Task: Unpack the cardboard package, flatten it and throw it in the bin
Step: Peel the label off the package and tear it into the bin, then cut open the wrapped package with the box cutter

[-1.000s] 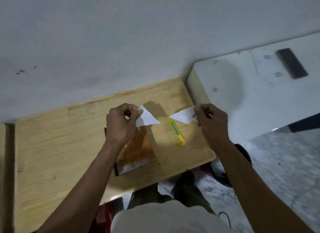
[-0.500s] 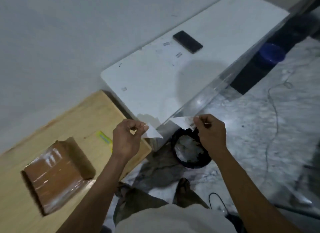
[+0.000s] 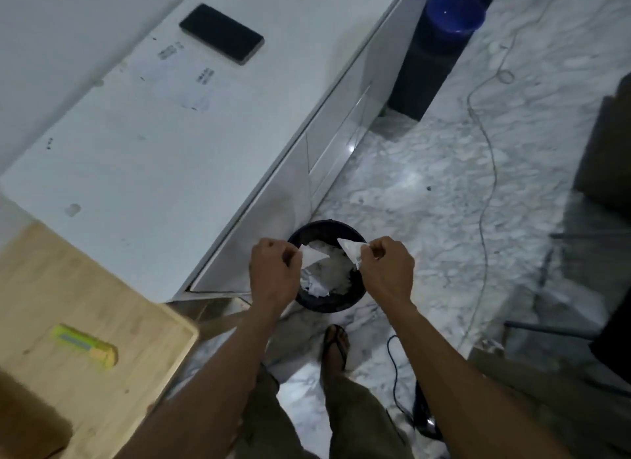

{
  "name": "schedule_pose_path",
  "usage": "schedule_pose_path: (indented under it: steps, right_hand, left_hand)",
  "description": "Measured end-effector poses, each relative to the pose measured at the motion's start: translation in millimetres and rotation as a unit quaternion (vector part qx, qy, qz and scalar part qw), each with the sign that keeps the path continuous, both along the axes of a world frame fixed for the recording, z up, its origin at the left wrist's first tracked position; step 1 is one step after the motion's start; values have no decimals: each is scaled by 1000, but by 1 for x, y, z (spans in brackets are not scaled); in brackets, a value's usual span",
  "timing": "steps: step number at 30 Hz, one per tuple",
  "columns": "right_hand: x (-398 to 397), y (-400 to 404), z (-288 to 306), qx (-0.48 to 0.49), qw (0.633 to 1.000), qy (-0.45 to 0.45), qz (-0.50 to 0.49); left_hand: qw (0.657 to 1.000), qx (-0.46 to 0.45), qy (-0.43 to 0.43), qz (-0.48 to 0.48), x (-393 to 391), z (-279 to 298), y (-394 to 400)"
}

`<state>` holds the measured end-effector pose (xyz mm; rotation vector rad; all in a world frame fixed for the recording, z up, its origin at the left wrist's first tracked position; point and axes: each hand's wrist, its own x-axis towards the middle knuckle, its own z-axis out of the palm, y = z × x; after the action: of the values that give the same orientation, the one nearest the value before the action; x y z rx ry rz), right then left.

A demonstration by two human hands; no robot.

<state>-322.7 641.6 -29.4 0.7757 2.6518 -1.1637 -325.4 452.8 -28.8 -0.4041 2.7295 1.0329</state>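
My left hand [image 3: 273,270] pinches a white triangular paper scrap [image 3: 312,257]. My right hand [image 3: 387,270] pinches a second white paper scrap [image 3: 351,250]. Both hands hover right over the small black bin [image 3: 327,305] on the floor, which holds several crumpled white paper pieces. The cardboard package is only a dark brown corner [image 3: 24,421] at the lower left edge of the wooden table [image 3: 68,287]. A yellow-green utility knife [image 3: 85,346] lies on that table.
A white cabinet [image 3: 153,151] with a black phone [image 3: 222,33] on top stands beside the bin. A blue bucket [image 3: 454,12] is at the far end. Cables [image 3: 485,185] trail over the marble floor. My sandalled foot [image 3: 336,346] is just below the bin.
The view swung right from the wooden table to the floor. Both hands carried the two paper scraps from above the table to above the bin. The package slid out of view to the lower left.
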Motion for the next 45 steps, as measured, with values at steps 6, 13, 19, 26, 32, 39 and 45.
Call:
schedule_pose_path:
  steps: [6,13,19,26,32,39,45]
  right_hand:
    - [-25,3,-73,9,998,-59,-4]
    - [-38,-2,-103,-20,995,-92,17]
    - [-38,-4,-83,-51,994,-96,16]
    - [-29,1,-44,-51,995,-81,36]
    - [-4,2,-1,-69,993,-70,57]
    - [41,-36,38,-91,984,-98,121]
    - [67,-121,78,-110,969,-81,207]
  left_hand:
    - [999,-5,-26,25,-29,-71,17]
    - [996,3,-85,36,-37,-96,19]
    - [996,26,-78,35,-29,-68,20]
    - [996,43,-62,51,-15,-13,27]
    - [996,48,-62,50,20,37,25]
    - [990,34,-88,101,99,69,-17]
    - [982,29,-59,176,165,96,-78]
